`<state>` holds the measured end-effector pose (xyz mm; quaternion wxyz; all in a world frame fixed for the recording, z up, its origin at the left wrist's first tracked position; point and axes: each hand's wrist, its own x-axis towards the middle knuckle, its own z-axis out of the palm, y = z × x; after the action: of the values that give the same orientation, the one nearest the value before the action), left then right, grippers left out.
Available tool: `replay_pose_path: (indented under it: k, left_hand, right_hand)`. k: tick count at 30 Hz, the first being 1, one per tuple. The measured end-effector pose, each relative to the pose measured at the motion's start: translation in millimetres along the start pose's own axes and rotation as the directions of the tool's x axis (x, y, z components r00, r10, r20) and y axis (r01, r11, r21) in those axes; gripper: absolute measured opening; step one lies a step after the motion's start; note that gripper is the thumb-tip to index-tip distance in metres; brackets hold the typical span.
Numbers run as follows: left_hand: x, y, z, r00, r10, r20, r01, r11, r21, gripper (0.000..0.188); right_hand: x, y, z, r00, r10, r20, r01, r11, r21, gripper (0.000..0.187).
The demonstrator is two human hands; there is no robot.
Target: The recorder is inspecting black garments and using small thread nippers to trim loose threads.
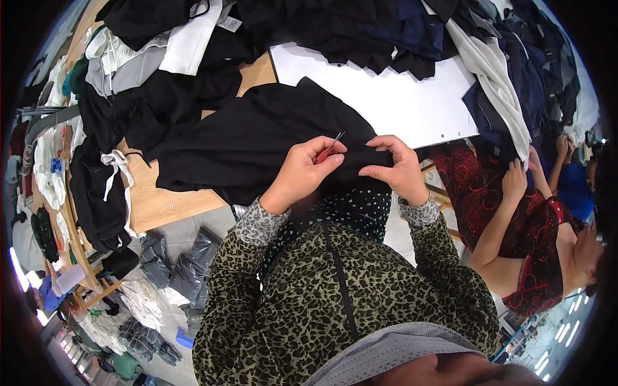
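Observation:
My left hand (305, 172) is closed on a small pair of thread snips (324, 155) with a red handle; their thin metal blades point up and away from me. Under both hands spreads a black garment (257, 132), lying across the table's near edge and hanging down towards my lap. Over its right end is my right hand (400, 168), thumb and forefinger apart with black cloth behind the gap. Whether its other fingers touch the cloth is hard to make out.
Piles of dark clothes (309, 26) line the table's far side, beside a white board (405, 103). At left hang black trousers (96, 193); plastic-wrapped bundles (187, 267) lie on the floor. On my right, a co-worker in dark red (479, 199) handles a pale cloth (499, 77).

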<state>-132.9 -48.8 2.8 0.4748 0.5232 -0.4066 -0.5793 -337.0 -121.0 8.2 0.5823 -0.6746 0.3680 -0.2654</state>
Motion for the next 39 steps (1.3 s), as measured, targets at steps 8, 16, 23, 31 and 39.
replay_pose_path:
  k: [8, 16, 23, 31, 39]
  left_hand:
    - [-1.5, -1.2, -2.9, 1.000, 0.008, 0.015, -0.009, 0.997, 0.072, 0.014]
    - [1.6, -1.9, -1.4, 0.999, 0.035, 0.018, -0.036, 0.997, 0.062, 0.013]
    - [3.1, -6.3, -0.6, 0.998, 0.064, 0.005, -0.065, 0.993, 0.100, 0.009]
    - [9.0, -6.6, -1.7, 0.941, -0.301, 0.152, 0.336, 0.875, -0.349, 0.008]
    - [10.6, -10.8, 3.1, 0.981, -0.159, -0.108, 0.129, 0.962, -0.243, 0.014]
  right_hand:
    - [0.7, -6.3, 7.6, 0.983, -0.184, -0.015, 0.169, 0.931, -0.323, 0.036]
    - [3.3, 1.0, 7.6, 0.994, -0.067, 0.082, 0.084, 0.970, -0.230, 0.031]
    - [3.7, 2.4, 4.1, 0.957, 0.187, 0.222, -0.213, 0.972, 0.100, 0.018]
    - [4.4, 26.0, 23.9, 0.988, 0.032, 0.149, -0.106, 0.846, 0.523, 0.014]
    - [5.2, 23.3, 39.4, 0.965, 0.253, 0.069, -0.218, 0.628, 0.747, 0.021]
